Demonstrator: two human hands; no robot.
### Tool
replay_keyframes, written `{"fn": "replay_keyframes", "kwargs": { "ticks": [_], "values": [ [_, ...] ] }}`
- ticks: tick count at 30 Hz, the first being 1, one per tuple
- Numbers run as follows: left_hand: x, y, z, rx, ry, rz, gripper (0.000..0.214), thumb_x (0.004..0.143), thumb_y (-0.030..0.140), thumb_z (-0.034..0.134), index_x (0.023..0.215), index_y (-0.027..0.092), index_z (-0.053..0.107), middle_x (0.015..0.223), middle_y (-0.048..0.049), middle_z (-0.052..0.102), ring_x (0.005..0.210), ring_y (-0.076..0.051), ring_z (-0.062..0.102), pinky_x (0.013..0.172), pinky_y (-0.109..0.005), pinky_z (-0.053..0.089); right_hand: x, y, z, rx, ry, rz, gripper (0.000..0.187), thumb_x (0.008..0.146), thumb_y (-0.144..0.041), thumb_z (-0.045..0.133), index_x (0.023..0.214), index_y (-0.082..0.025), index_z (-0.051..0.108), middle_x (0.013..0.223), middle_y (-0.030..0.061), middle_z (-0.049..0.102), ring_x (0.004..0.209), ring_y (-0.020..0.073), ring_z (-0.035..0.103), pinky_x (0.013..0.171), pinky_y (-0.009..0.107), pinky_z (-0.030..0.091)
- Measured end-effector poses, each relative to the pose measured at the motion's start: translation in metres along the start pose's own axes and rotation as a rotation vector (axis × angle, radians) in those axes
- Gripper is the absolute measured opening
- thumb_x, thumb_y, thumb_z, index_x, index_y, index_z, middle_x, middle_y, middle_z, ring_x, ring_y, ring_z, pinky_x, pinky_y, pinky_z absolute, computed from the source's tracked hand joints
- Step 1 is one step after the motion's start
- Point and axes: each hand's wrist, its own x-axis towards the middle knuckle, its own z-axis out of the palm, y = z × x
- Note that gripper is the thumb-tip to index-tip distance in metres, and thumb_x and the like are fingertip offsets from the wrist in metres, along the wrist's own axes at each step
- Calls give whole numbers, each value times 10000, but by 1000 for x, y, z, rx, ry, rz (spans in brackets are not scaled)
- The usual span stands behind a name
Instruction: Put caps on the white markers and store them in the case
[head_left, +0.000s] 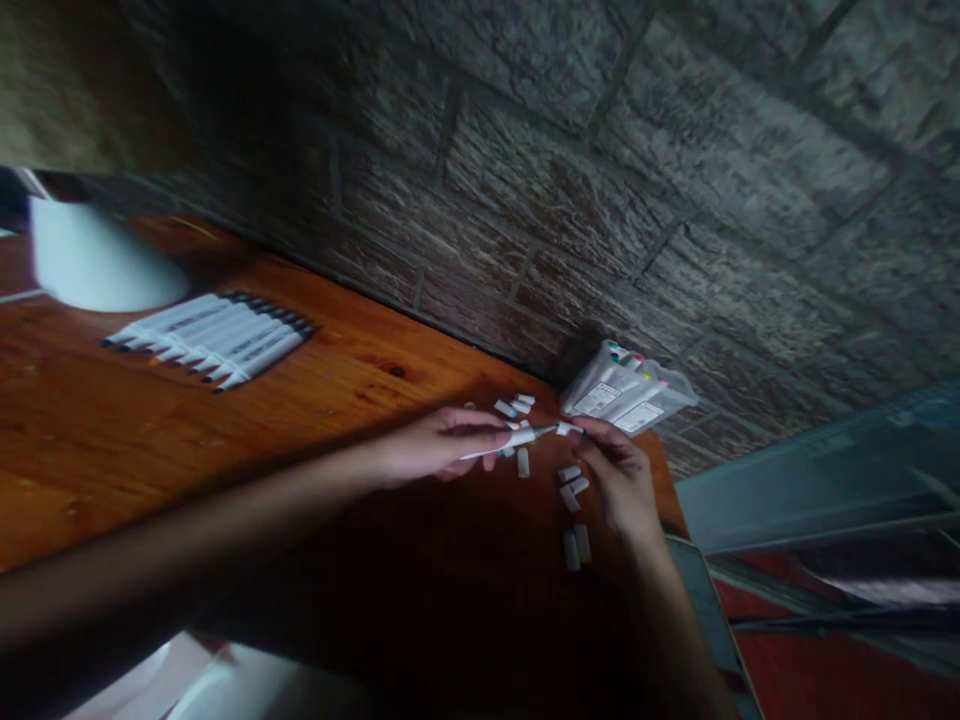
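Observation:
My left hand (pixel 450 442) is closed around a white marker (pixel 521 437), its tip pointing right. Between the fingertips of my right hand (pixel 619 470) is a small white marker cap (pixel 564 428), close to that tip; whether the two touch I cannot tell. Several loose white caps (pixel 523 461) lie under and behind the marker. More caps (pixel 571 490) are scattered on the wooden table just left of my right wrist, two of them side by side nearer to me.
A row of uncapped markers (pixel 217 335) lies on the table (pixel 352 370) at the left, beside a white rounded object (pixel 97 255). A clear plastic case (pixel 630 390) with some markers stands by the brick wall (pixel 510 200), near the table's right edge.

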Motion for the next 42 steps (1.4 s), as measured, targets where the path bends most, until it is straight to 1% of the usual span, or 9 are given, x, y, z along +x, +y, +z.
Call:
{"fn": "replay_keyframes", "kwargs": {
  "ticks": [8,15,20,27,29,31,33,37,42],
  "values": [
    [-2,4,-2,166,-8,3,435,871,505,619,1102,142,679,750,0,608,466,-47,344,414,-200,206,-7,-15,15,-39,-144,10,171,766,-269,777,936,-284,782,891,-8,754,780,154,641,741,300,503],
    [-4,11,-4,207,20,21,433,883,503,601,1085,130,686,750,1,598,490,-54,376,422,-186,233,-1,-8,-1,70,27,27,241,723,-294,824,959,-269,787,915,6,756,769,146,635,711,285,497],
    [-4,8,-6,319,-25,84,380,915,473,569,1061,149,706,770,-7,652,502,-61,410,451,-182,275,-7,-14,8,-15,-91,7,212,743,-295,808,954,-295,788,920,5,769,778,166,657,682,301,517],
    [-5,1,-4,589,-46,316,290,926,371,580,1009,145,742,840,-39,727,751,-152,633,687,-220,451,-10,-19,11,-139,-274,85,161,728,-390,806,835,-269,804,777,3,767,693,176,660,687,323,514],
    [-7,-1,1,634,-28,348,300,924,379,592,1050,154,744,907,-45,749,777,-164,659,710,-228,461,-10,-20,15,-67,-167,72,285,800,-518,712,787,-245,793,805,27,763,716,171,657,682,303,495],
    [-9,-3,6,680,-18,354,305,927,394,594,1064,169,748,932,-42,762,780,-167,676,725,-231,467,-11,-22,25,130,-22,96,470,854,-646,566,744,-231,757,788,35,734,698,156,635,650,283,476],
    [-11,-5,12,724,-30,357,297,935,403,585,1065,196,754,959,-33,772,798,-170,691,750,-235,477,-13,-25,36,336,36,181,565,845,-727,487,689,-224,692,675,12,651,612,137,576,593,268,449],
    [-15,-8,21,782,-74,368,280,931,399,591,1099,252,760,1061,-26,773,932,-209,709,853,-280,504,-17,-32,49,484,-98,336,646,818,-812,397,626,-221,576,586,-19,494,513,123,456,533,274,399],
    [-17,-15,27,813,-24,357,282,893,397,638,1103,261,768,1061,-42,774,914,-228,718,870,-335,545,-20,-32,48,452,-130,297,679,789,-856,367,579,-228,522,563,-17,462,505,122,428,530,279,380]
  ]
}}
